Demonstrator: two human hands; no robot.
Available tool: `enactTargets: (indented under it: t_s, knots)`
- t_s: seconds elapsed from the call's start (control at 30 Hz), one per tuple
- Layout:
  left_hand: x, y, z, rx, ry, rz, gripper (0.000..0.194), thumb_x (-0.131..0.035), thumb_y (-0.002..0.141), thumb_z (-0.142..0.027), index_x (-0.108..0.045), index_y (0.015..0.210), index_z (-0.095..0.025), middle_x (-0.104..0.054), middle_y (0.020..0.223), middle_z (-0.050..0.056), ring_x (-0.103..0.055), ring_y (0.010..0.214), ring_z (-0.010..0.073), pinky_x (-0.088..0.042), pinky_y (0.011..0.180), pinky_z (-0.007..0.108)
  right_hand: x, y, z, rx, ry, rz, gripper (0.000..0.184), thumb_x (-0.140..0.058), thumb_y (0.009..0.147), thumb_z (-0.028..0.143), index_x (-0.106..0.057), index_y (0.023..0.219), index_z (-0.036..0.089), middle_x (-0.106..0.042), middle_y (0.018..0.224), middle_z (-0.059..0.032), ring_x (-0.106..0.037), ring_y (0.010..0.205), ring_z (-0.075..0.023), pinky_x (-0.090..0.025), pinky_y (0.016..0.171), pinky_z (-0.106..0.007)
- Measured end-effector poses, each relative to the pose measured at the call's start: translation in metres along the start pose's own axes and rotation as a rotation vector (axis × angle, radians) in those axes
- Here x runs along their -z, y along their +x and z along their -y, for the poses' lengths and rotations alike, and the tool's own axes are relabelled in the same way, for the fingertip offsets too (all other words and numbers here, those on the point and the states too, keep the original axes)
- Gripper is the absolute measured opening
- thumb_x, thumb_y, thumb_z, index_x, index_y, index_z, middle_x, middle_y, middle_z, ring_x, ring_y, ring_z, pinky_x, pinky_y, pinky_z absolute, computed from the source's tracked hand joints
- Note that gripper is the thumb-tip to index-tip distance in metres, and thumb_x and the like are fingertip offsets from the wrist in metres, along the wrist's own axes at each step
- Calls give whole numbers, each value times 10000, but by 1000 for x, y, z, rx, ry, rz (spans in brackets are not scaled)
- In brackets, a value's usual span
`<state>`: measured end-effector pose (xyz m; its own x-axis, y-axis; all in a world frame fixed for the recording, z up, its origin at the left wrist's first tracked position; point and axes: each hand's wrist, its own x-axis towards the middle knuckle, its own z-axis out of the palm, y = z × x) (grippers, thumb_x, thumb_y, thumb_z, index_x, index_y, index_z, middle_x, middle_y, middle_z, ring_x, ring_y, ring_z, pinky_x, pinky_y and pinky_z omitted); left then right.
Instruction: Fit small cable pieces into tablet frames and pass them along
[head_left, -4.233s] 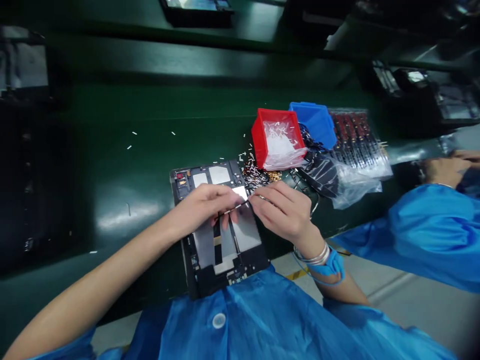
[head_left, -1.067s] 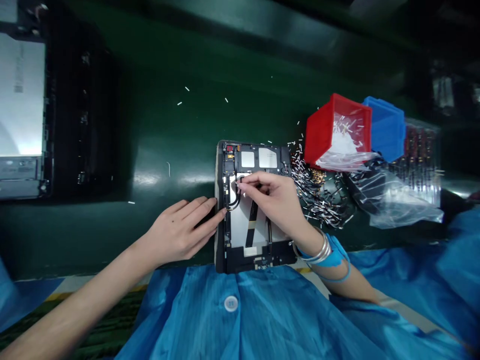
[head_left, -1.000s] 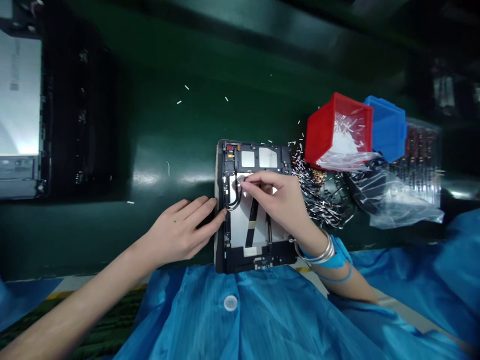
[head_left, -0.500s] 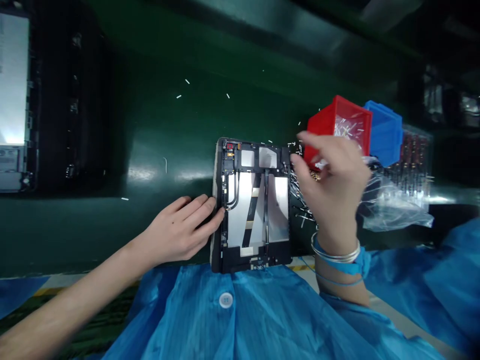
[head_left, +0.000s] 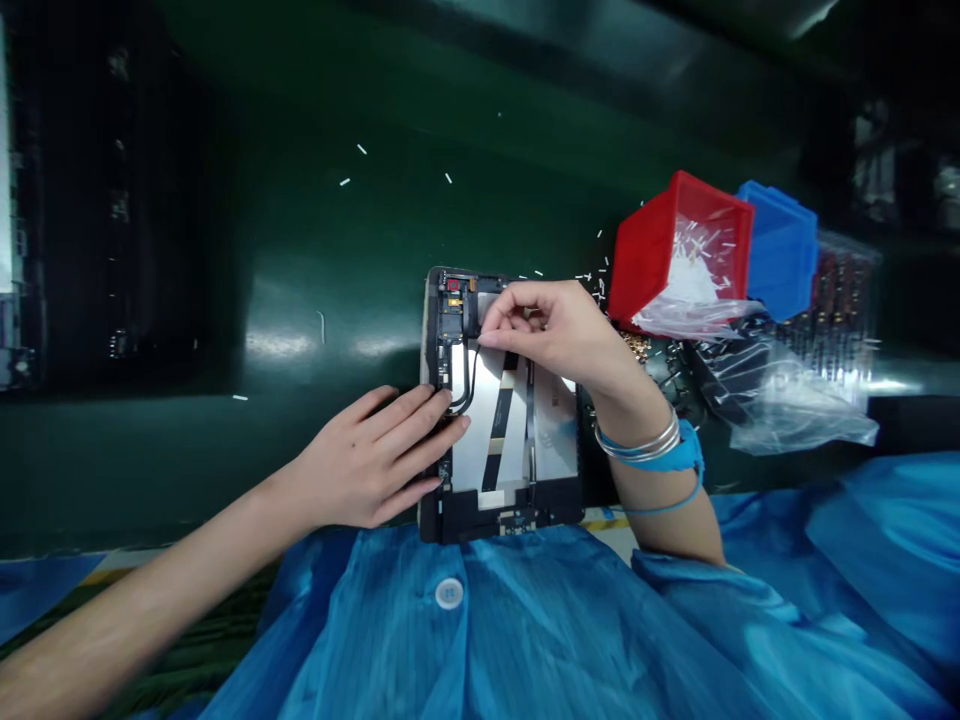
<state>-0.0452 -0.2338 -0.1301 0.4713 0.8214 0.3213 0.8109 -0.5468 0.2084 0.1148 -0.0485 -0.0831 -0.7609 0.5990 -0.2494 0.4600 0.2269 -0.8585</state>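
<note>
An opened tablet (head_left: 469,508) lies in front of me, its inside facing up with silvery battery panels and black flat cables (head_left: 501,420). My left hand (head_left: 367,455) rests with spread fingers over the tablet's left edge, fingertips on the lower bend of a thin black cable (head_left: 475,375). Above it, the thumb and forefinger of my right hand (head_left: 566,335) pinch the upper end of that cable near the upper middle of the tablet. The pinched tip is hidden by the fingers. My right hand covers the tablet's upper right part.
To the right stand a red bin (head_left: 645,255) of small white strips and a blue bin (head_left: 781,250). Beside them lie plastic bags (head_left: 795,395) and a bagged stack of parts (head_left: 844,315). Stray white strips dot the green table (head_left: 315,230). A blue sleeve (head_left: 885,540) shows at right.
My right hand lifted off the cable toward the red bin, then came back and pinches the cable's end higher up. My left fingers have slid further onto the tablet.
</note>
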Motion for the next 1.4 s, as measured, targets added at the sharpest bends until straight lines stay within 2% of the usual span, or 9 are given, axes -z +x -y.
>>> enactTargets:
  t_s: [0.33, 0.53, 0.8, 1.07, 1.27, 1.37, 1.4]
  knots:
    - [7, 7, 2, -37, 35, 19, 421, -408, 957, -306, -590, 1260, -78, -629, 1265, 145, -611, 1122, 281, -484, 861, 397, -2, 5, 1, -33, -87, -2, 92, -696, 742, 146, -642, 669, 135, -482, 539, 63, -399, 521, -45, -298, 519, -229]
    - [7, 12, 7, -74, -46, 87, 427, -335, 982, -309, -587, 1246, -88, -481, 1429, 120, -444, 1333, 266, -389, 1041, 432, -5, 6, 2, -40, -171, -22, 76, -690, 740, 119, -654, 675, 136, -492, 547, 60, -393, 532, -50, -303, 546, -242]
    - [6, 13, 8, -58, -104, 100, 411, -351, 977, -318, -589, 1226, -94, -473, 1434, 118, -408, 1363, 255, -333, 1101, 421, -6, 5, 1, -33, -189, -44, 58, -678, 747, 127, -663, 693, 139, -506, 562, 54, -398, 547, -57, -297, 562, -248]
    - [9, 17, 8, -50, -97, 86, 420, -370, 968, -326, -581, 1245, -90, -523, 1392, 113, -468, 1316, 265, -400, 1055, 432, -12, 2, -1, 23, -250, -111, 91, -633, 761, 113, -646, 681, 155, -513, 595, 45, -424, 595, -75, -302, 592, -249]
    - [11, 31, 14, -38, -28, 3, 410, -413, 953, -323, -592, 1225, -73, -617, 1285, 131, -558, 1218, 290, -449, 989, 450, -14, 2, -5, 33, -269, -110, 88, -638, 750, 111, -630, 677, 160, -502, 598, 46, -418, 604, -82, -297, 601, -256]
    - [9, 34, 14, -19, -36, -4, 391, -437, 942, -307, -606, 1208, -76, -631, 1265, 136, -570, 1201, 288, -456, 978, 442, -14, 1, -6, 42, -219, -128, 28, -655, 762, 156, -656, 789, 165, -506, 603, 55, -417, 588, -80, -303, 595, -253]
    - [8, 34, 13, -9, -48, 2, 389, -441, 939, -302, -603, 1214, -79, -624, 1275, 137, -560, 1214, 290, -452, 984, 447, -13, -2, -6, 52, -196, -146, 97, -658, 772, 178, -665, 868, 171, -511, 611, 59, -417, 581, -80, -313, 597, -252]
